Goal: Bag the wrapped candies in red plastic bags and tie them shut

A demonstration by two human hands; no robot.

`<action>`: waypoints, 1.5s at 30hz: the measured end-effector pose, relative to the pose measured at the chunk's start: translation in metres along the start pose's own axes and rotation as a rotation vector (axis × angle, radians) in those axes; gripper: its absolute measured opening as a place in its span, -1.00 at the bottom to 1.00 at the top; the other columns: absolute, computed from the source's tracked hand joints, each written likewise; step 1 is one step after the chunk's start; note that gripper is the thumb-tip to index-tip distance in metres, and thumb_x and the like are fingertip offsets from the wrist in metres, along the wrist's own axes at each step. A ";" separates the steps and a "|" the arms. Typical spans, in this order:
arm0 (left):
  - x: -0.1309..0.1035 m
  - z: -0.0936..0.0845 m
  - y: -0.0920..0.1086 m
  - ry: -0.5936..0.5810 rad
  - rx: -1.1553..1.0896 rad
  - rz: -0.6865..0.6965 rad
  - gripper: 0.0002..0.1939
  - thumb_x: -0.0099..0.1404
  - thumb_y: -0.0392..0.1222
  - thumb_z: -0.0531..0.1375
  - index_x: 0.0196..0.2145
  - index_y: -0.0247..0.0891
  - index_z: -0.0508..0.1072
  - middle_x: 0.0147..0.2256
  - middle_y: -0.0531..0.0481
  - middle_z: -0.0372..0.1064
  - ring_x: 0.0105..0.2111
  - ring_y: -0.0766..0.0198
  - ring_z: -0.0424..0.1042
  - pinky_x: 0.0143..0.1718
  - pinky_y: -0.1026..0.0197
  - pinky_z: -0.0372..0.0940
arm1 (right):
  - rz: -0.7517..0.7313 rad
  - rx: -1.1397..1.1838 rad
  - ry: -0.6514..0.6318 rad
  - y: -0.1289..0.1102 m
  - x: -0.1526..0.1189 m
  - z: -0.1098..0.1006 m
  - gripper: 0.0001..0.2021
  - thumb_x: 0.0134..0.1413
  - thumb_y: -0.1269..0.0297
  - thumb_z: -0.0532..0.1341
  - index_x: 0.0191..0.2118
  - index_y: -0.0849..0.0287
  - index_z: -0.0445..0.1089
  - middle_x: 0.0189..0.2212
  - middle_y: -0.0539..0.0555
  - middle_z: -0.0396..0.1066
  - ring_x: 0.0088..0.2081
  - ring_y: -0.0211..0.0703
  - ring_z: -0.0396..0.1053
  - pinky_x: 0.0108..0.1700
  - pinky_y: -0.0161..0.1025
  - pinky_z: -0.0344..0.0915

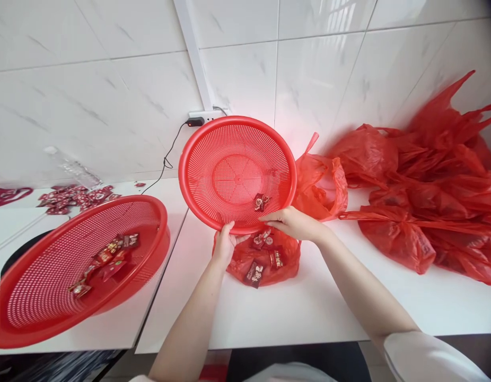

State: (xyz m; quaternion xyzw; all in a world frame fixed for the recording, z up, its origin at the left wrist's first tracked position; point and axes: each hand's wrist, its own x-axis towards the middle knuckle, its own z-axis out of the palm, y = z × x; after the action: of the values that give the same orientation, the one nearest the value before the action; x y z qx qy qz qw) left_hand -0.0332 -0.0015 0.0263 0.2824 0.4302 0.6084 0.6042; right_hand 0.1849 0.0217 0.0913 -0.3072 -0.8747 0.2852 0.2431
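A round red plastic sieve basket [237, 138] is tilted toward me, its lower rim over an open red plastic bag [289, 265]. My left hand [225, 246] is closed at the lower rim, thumb up against it and fingers near the bag's mouth. My right hand [291, 222] is closed at the lower right rim, its fingers reaching over the edge. Inside the basket, close to those fingers, lie a couple of small wrapped snack packets [260, 202]. Several dark red snack packets [255, 272] are in the bag beneath.
On the left, a larger red sieve basket [160, 212] holds several snack packets [110, 254]. Behind it are a pile of small red packets [76, 198] and a clear bottle [74, 167]. Filled red bags [420, 196] crowd the right; another red bag [323, 185] stands nearer. A cable [165, 162] runs along the wall.
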 end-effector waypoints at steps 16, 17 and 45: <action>-0.008 0.003 0.001 -0.078 -0.008 0.023 -0.69 0.06 -0.23 0.24 -0.19 -0.30 0.42 -0.19 -0.08 0.51 -0.11 0.05 0.49 -0.15 -0.03 0.47 | 0.167 -0.203 0.262 0.005 -0.002 -0.007 -0.51 0.33 0.05 -0.04 0.27 0.14 0.17 0.31 0.22 0.07 0.33 0.01 0.03 0.30 0.07 0.06; -0.010 0.004 0.000 -0.088 0.004 0.015 -0.69 0.05 -0.23 0.24 -0.19 -0.29 0.44 -0.19 -0.08 0.51 -0.11 0.04 0.49 -0.17 -0.01 0.47 | 0.191 -0.282 0.265 0.009 -0.001 -0.004 -0.50 0.33 0.05 -0.03 0.27 0.15 0.17 0.33 0.23 0.03 0.34 0.04 -0.02 0.29 0.10 0.04; -0.005 0.001 0.005 -0.018 -0.023 -0.027 -0.70 0.06 -0.18 0.21 -0.24 -0.38 0.42 -0.26 -0.14 0.52 -0.15 0.02 0.50 -0.19 -0.01 0.47 | 0.245 0.254 -0.014 -0.010 -0.002 -0.009 -0.77 0.23 0.12 0.11 -0.39 0.13 0.25 -0.54 -0.05 0.46 -0.52 -0.20 0.46 -0.53 -0.34 0.23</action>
State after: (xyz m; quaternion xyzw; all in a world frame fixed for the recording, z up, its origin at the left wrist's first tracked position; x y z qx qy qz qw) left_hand -0.0345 -0.0060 0.0316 0.2750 0.4217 0.6024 0.6194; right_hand 0.1877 0.0168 0.1033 -0.3764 -0.7892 0.4233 0.2375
